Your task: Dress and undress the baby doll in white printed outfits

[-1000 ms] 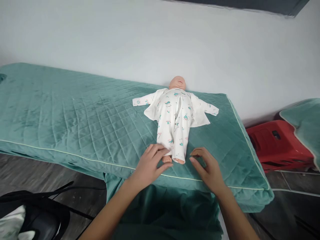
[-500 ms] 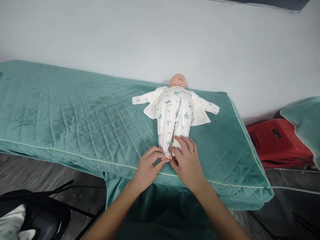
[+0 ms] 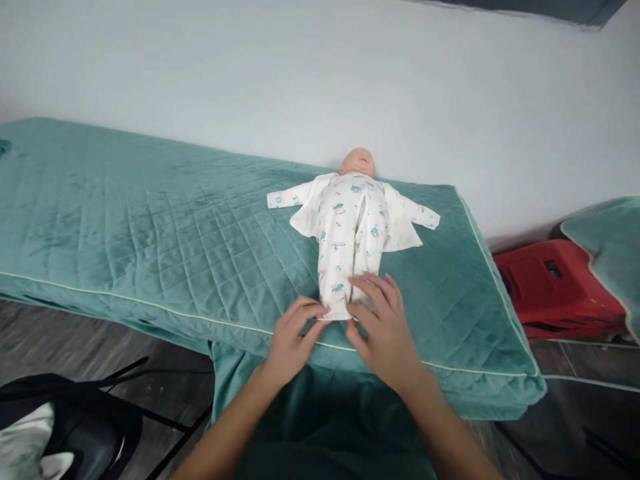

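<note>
A baby doll (image 3: pixel 358 162) lies on its back on a green quilted bed cover (image 3: pixel 225 247), head toward the wall, arms spread. It wears white printed pants (image 3: pixel 339 230) and an open white printed jacket (image 3: pixel 404 227). My left hand (image 3: pixel 293 340) pinches the left corner of the left pant leg's hem between thumb and fingers. My right hand (image 3: pixel 383 327) pinches that hem's right corner, its other fingers lying over the right pant leg. The hem is stretched flat between both hands. The doll's feet do not show.
A red plastic stool (image 3: pixel 555 280) stands on the floor right of the bed, beside another green cover (image 3: pixel 610 247). At the lower left is a black chair (image 3: pixel 95 420) with a patterned white cloth (image 3: pixel 30 443). A pale wall (image 3: pixel 225 73) runs behind the bed.
The left pant leg's hem, earlier bunched around the toes, is now pulled straight and wide toward me. The toes have gone from sight, and my hands have moved slightly apart.
</note>
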